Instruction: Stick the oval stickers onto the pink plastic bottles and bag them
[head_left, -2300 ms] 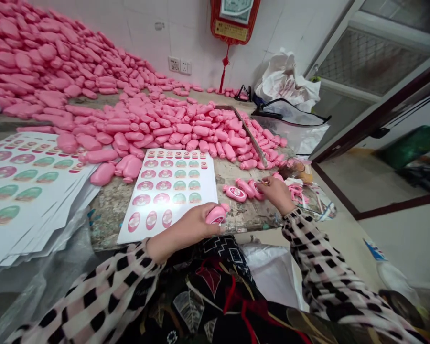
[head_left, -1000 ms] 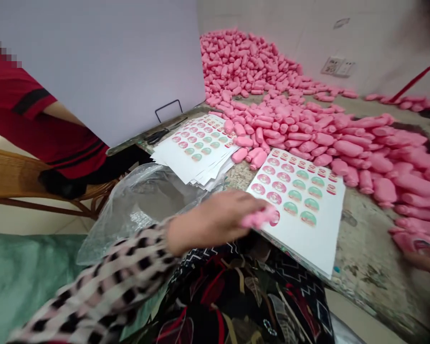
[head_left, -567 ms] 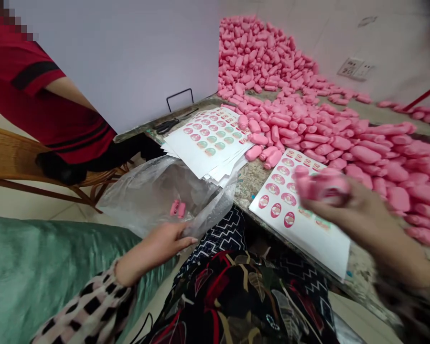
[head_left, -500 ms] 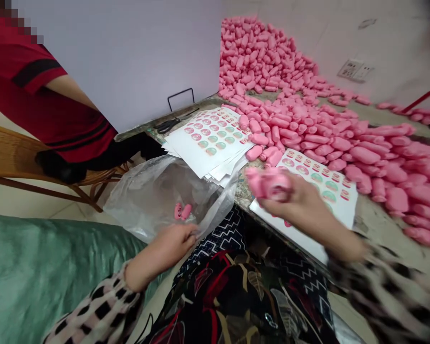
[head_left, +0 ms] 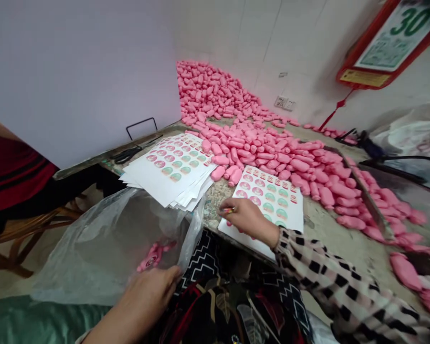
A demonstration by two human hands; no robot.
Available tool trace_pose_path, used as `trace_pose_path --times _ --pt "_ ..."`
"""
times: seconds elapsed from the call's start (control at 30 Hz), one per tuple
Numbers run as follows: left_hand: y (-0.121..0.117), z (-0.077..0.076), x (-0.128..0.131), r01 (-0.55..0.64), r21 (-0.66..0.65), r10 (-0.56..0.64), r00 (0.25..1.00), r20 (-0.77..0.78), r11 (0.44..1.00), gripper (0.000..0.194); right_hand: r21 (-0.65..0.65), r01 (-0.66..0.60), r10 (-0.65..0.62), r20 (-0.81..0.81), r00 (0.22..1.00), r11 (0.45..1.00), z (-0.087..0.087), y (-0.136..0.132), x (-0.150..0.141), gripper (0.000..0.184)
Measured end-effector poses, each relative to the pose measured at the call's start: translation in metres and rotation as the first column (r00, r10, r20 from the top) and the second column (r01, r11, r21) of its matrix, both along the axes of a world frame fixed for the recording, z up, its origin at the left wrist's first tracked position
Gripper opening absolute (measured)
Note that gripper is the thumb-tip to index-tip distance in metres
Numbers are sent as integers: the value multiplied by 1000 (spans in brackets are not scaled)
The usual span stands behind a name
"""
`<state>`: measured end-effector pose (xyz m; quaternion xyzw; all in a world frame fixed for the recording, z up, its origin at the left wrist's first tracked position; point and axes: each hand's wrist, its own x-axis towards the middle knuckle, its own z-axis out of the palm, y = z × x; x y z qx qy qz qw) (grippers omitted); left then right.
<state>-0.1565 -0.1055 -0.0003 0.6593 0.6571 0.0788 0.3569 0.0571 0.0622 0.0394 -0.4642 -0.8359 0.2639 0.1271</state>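
My left hand (head_left: 148, 294) is closed at the near rim of a clear plastic bag (head_left: 82, 258), with its fingertips partly hidden. Just beyond it, inside the bag, lie pink bottle-shaped pieces (head_left: 153, 260), one bearing a round label. Over the near left corner of a sticker sheet (head_left: 297, 212) is my right hand (head_left: 249, 217), its fingers pinched on a small red-and-yellow sticker (head_left: 229, 210). Rows of round pink and green stickers and small red ones cover that sheet. To its left lies a stack of similar sheets (head_left: 157, 184).
A large heap of pink pieces (head_left: 243, 143) spreads over the worktable (head_left: 318, 239). A pale panel (head_left: 93, 71) rises on the left, with scissors (head_left: 127, 154) near its foot. A person's red garment (head_left: 14, 177) shows at the left edge. A calendar (head_left: 390, 43) hangs on the wall.
My right hand has let go of the pink piece it held and moved down to the sticker sheet. A labelled pink piece now lies nearer the bag's mouth. The view has turned right.
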Motion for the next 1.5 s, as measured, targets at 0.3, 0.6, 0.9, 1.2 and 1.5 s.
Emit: trace_pose_path --times 0.3,0.6,0.9,1.2,1.5 --pt "12 2 -11 -5 34 8 994 -106 999 52 203 377 -415 202 887 904 -12 87 16 36" --pt "30 1 -20 -13 54 23 980 -199 998 63 250 355 -419 287 861 901 -46 100 -15 34" --pt "31 5 -19 -28 79 45 975 -217 997 62 296 375 -459 307 834 879 -52 104 -23 31" --pt "23 0 -24 -55 114 78 976 -203 992 62 274 366 -438 286 852 890 -48 104 -24 29" --pt "20 4 -30 -123 82 139 960 -242 989 61 279 391 -459 251 852 877 -42 113 -12 33"
